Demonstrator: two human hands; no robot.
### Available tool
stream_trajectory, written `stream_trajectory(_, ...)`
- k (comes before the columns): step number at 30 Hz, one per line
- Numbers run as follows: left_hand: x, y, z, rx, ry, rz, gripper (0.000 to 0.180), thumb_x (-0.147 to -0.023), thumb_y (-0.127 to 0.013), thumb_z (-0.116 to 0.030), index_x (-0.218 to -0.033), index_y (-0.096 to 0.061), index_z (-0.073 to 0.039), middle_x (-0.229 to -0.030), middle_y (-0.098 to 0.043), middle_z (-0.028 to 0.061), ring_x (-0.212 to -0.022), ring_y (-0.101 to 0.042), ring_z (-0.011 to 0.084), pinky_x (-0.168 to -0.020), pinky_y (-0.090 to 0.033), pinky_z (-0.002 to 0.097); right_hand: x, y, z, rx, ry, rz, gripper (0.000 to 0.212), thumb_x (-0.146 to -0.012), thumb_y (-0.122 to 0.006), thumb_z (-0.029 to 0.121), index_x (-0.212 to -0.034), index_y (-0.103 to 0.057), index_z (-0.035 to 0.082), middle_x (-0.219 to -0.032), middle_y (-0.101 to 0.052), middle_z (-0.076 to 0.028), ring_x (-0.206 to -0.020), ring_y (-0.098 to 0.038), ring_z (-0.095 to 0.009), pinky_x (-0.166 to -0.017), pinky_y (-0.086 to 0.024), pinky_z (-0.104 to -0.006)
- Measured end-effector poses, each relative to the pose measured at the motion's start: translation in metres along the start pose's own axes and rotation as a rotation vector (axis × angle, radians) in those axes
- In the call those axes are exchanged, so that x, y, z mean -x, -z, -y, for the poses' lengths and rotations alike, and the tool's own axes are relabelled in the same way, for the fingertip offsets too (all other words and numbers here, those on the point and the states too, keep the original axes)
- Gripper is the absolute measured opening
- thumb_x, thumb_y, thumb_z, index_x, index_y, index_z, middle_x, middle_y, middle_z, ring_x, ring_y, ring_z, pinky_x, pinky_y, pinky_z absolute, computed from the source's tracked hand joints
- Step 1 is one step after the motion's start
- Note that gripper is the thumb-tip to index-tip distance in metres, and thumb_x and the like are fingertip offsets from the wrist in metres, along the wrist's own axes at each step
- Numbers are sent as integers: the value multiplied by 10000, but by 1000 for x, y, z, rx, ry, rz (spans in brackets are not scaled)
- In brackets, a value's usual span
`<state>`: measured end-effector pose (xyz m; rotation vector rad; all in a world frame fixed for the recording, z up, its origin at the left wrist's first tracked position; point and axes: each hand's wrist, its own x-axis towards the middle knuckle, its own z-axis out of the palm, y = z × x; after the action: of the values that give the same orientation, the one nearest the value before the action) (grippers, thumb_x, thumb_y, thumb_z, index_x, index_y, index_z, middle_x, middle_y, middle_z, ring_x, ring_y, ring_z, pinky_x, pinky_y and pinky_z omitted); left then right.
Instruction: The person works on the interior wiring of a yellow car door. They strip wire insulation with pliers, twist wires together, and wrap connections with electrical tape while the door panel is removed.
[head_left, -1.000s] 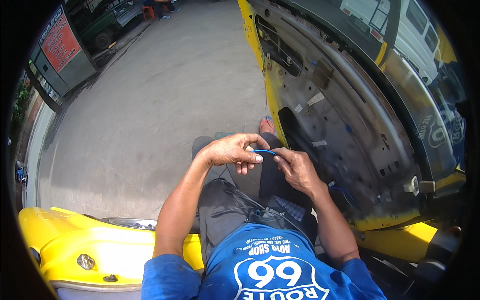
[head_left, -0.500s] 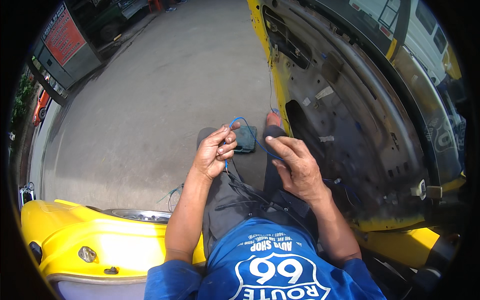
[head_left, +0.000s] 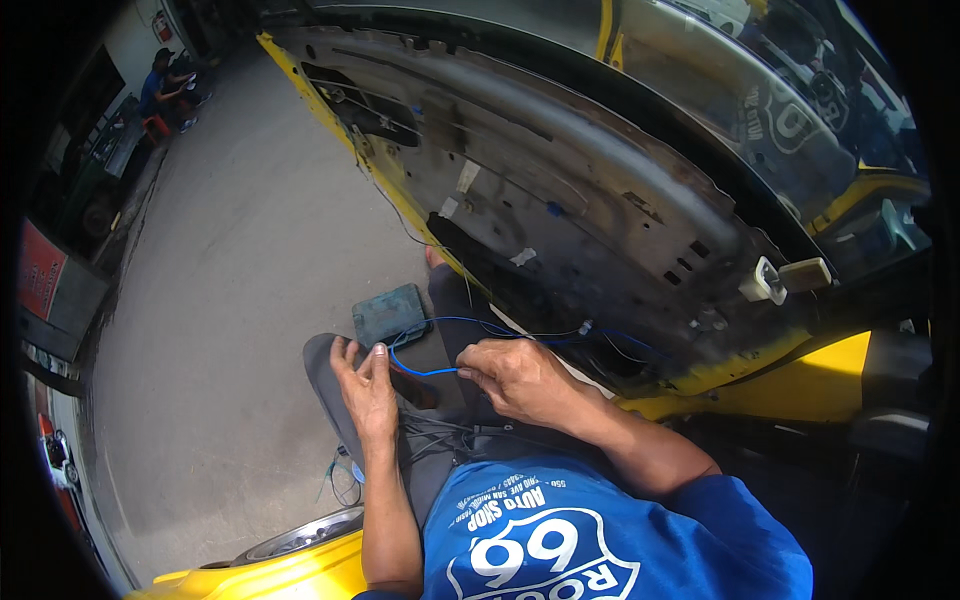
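A thin blue wire (head_left: 425, 373) bends between my two hands above my lap. My right hand (head_left: 520, 380) pinches it between thumb and fingertips. The fingers of my left hand (head_left: 366, 390) are raised and apart, with the wire's bend beside the thumb tip; whether it touches the thumb is hard to see. From there a blue strand runs right toward the bare inner side of a yellow car door (head_left: 590, 210). Beyond my hands a flat dark green case (head_left: 392, 315) lies on the ground by my legs.
Loose thin wires (head_left: 345, 480) lie beside my left forearm, near a wheel (head_left: 300, 537) and a yellow body panel (head_left: 290, 575). A cream fitting (head_left: 768, 282) sticks out from the door's right end. Far left, a person (head_left: 165, 90) sits on a red stool.
My view has swung right. My left hand has loosened from its closed grip on the blue wire, and my right hand, earlier with fingers stretched out, now pinches it.
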<state>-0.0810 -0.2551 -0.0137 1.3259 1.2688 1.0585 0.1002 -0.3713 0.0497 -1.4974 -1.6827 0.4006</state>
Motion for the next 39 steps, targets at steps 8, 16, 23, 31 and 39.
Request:
stream_trajectory(8,75,-52,-43,-188,-604,733,158,-1002,-731,-107,-1117,-750,-1,-899,-758,108,-779,-721,258,-732,-553,355,68,83,-8,84,-116,-44,92,-921,-759,65,-982,-707,20,-863,-714,-115,-789,-700,-341,-703,-547,-437)
stream_trajectory(16,61,-34,-16,-95,-353,657,195,-1094,-634,-169,-1052,-714,3,-731,-629,15,-617,-558,61,-557,-464,260,327,80,-125,-228,-1245,477,150,-963,-621,40,-1033,-753,35,-882,-755,-95,-795,-739,-199,-674,-590,-353)
stream_trajectory(23,50,-10,-2,169,1,447,218,-1115,-572,-135,-1188,-688,35,-921,-717,79,-753,-702,119,-634,-587,250,578,-6,-239,49,-1729,453,372,-1010,-622,370,-1061,-780,37,-971,-796,-149,-766,-736,-303,-796,-596,-464)
stream_trajectory(31,68,-12,-9,116,121,481,239,-1102,-589,-127,-1234,-688,45,-901,-728,97,-723,-713,119,-617,-599,243,550,-24,-255,211,-1517,738,409,-1024,-580,335,-1279,-686,34,-1275,-696,-196,-1150,-659,-324,-1046,-503,-466)
stream_trajectory(39,65,-8,-7,168,139,476,264,-1109,-577,-153,-1229,-681,57,-877,-715,87,-730,-712,113,-626,-606,245,508,16,-220,136,-1522,775,397,-1018,-593,280,-1308,-651,15,-1312,-687,-223,-1218,-664,-343,-1091,-506,-472)
